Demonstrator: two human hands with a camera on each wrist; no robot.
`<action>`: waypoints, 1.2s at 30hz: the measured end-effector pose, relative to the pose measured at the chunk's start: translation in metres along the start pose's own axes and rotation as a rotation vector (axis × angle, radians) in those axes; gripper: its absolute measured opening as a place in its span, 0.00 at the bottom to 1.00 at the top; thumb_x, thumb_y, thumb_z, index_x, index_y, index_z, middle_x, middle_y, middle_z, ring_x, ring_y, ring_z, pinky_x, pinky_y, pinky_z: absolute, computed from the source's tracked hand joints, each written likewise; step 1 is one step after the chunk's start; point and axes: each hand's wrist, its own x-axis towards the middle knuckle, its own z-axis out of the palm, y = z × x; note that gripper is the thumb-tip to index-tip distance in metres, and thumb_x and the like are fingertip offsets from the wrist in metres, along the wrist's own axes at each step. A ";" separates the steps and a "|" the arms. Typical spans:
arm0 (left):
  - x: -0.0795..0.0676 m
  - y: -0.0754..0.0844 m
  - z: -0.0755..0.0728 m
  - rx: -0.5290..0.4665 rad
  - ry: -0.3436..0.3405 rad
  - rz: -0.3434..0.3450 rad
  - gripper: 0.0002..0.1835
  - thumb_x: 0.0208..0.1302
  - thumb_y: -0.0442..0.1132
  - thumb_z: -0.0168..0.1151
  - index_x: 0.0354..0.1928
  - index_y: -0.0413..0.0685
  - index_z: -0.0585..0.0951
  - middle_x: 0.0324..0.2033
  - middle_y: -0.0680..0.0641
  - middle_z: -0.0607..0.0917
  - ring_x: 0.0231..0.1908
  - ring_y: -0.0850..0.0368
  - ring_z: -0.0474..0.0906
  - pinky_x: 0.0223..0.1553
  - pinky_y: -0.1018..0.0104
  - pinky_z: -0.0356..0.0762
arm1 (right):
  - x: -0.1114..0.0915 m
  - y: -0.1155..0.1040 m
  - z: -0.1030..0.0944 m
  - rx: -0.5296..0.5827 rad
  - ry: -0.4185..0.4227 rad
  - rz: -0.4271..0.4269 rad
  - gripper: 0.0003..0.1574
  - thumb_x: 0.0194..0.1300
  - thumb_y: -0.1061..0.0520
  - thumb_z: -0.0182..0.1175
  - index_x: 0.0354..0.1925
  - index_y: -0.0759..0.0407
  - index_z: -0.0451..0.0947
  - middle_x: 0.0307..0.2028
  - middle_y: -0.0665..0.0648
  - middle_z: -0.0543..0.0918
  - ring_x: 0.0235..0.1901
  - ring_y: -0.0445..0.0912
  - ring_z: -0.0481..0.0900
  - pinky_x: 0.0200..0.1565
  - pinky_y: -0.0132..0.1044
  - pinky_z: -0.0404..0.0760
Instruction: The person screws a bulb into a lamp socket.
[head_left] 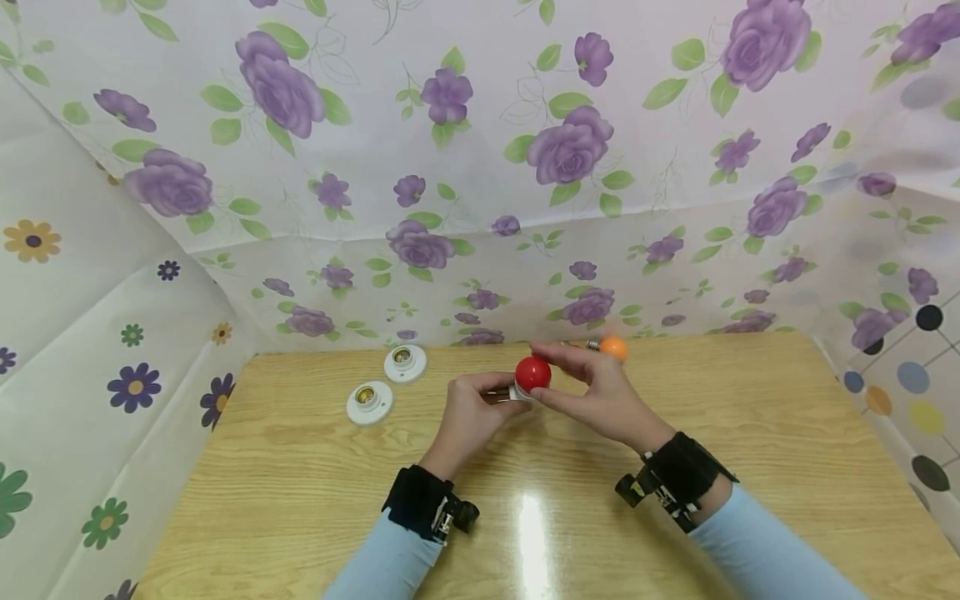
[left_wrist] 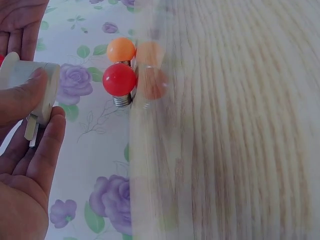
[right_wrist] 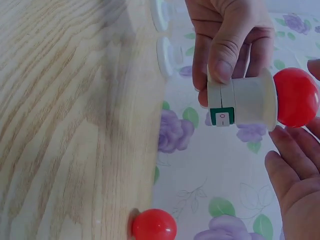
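My left hand (head_left: pixel 476 412) grips a white plug-in lamp holder (right_wrist: pixel 250 100), its thumb pressed on the side. Two flat metal prongs (left_wrist: pixel 31 131) stick out of the holder's back, and a small green-edged switch (right_wrist: pixel 221 116) sits on its side. At the holder's mouth is a red bulb (head_left: pixel 533 374), its base hidden by the collar. My right hand (head_left: pixel 603 396) pinches this bulb, thumb and fingers on opposite sides of it. Both hands are above the wooden table, near its back edge.
A loose red bulb (left_wrist: pixel 119 79) and an orange bulb (head_left: pixel 613 348) lie at the table's back edge, behind my right hand. Two white round lamp bases (head_left: pixel 370 403) stand at the back left. Flowered cloth (head_left: pixel 450 183) hangs behind the wooden table (head_left: pixel 300 500).
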 end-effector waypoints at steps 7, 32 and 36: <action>0.000 0.001 0.000 -0.009 -0.034 -0.018 0.16 0.49 0.36 0.71 0.43 0.53 0.84 0.38 0.58 0.83 0.37 0.62 0.80 0.37 0.66 0.77 | -0.001 -0.008 0.002 0.035 -0.024 0.006 0.28 0.59 0.56 0.63 0.59 0.51 0.72 0.56 0.48 0.74 0.56 0.46 0.70 0.56 0.43 0.66; -0.004 0.003 0.009 0.061 0.034 0.033 0.14 0.50 0.37 0.71 0.41 0.54 0.84 0.36 0.60 0.83 0.35 0.61 0.80 0.35 0.68 0.77 | -0.003 -0.010 0.014 -0.004 0.235 0.003 0.24 0.49 0.54 0.71 0.47 0.56 0.81 0.43 0.50 0.82 0.46 0.44 0.78 0.47 0.40 0.75; -0.004 0.001 0.009 0.051 0.025 0.027 0.13 0.51 0.38 0.70 0.42 0.55 0.84 0.37 0.59 0.83 0.35 0.62 0.80 0.35 0.68 0.77 | -0.003 -0.024 0.013 -0.028 0.229 0.000 0.25 0.49 0.57 0.71 0.47 0.61 0.80 0.43 0.54 0.82 0.46 0.46 0.77 0.48 0.41 0.75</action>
